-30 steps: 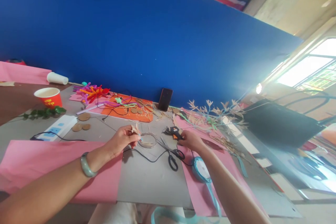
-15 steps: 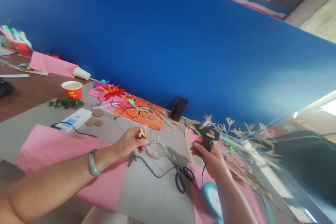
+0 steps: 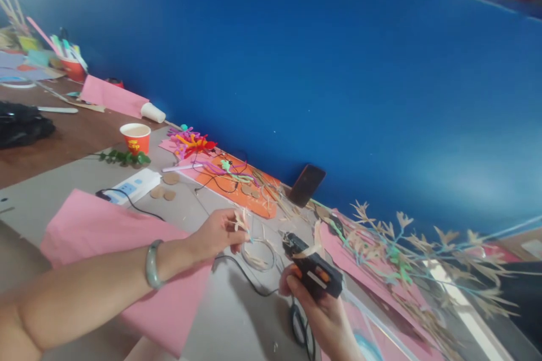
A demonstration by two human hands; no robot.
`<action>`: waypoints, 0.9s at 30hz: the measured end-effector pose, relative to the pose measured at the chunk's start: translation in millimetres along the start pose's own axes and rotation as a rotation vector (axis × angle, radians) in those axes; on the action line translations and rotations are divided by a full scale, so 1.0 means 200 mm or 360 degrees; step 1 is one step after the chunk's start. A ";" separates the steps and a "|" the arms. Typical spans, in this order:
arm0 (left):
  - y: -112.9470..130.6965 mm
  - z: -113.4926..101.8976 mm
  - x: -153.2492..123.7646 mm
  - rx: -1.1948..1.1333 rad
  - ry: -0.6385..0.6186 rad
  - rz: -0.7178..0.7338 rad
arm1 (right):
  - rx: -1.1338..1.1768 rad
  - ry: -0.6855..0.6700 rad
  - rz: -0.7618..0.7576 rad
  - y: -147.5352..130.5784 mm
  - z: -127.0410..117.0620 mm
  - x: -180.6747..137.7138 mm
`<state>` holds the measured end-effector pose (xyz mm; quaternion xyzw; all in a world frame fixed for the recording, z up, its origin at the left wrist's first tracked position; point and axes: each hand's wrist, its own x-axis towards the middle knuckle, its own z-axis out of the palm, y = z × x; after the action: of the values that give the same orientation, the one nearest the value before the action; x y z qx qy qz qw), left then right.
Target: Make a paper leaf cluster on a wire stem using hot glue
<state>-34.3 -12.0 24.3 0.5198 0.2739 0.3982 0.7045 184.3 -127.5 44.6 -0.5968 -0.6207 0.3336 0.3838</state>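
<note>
My left hand [image 3: 218, 231], a green bangle on its wrist, pinches a small pale flower-like piece [image 3: 241, 220] with a bit of blue at its lower end. Gripped in my right hand [image 3: 313, 310] is a black hot glue gun [image 3: 317, 277] with orange parts, its nozzle pointing up and left toward the left hand. The nozzle and the pale piece are apart. A loop of wire [image 3: 259, 254] lies on the table just below the left fingertips. Dark-handled scissors [image 3: 297, 324] lie partly hidden behind the right hand.
Pink paper [image 3: 169, 316] lies under my left forearm. A power strip [image 3: 133, 186], red paper cup [image 3: 136, 138] and green leaf sprig [image 3: 122, 157] are to the left. A phone [image 3: 307, 185] leans on the blue wall [image 3: 271, 67]. Pale-leaved branches [image 3: 398, 242] spread at right.
My right hand has brought the glue gun leftward and down, closer to the left hand, and its nozzle now shows. The left hand still pinches the pale piece. The view has shifted.
</note>
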 end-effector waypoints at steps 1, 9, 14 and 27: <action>0.00 0.00 0.00 0.0017 -0.0007 0.0007 | -0.0037 -0.0008 0.0012 0.02 0.01 -0.01; -0.01 0.01 -0.01 0.0021 0.0052 0.0028 | -0.0398 -0.0029 0.0026 0.03 0.06 -0.07; 0.00 0.02 -0.03 0.0025 0.0075 0.0051 | -0.0549 -0.0071 0.0025 0.02 0.07 -0.08; -0.03 0.02 -0.05 0.0118 0.0011 0.0189 | -0.0504 -0.0078 -0.0017 0.00 0.07 -0.06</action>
<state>-35.4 -22.9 20.0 0.5595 0.2596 0.4307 0.6589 171.6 -138.4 36.9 -0.6382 -0.6779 0.2438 0.2713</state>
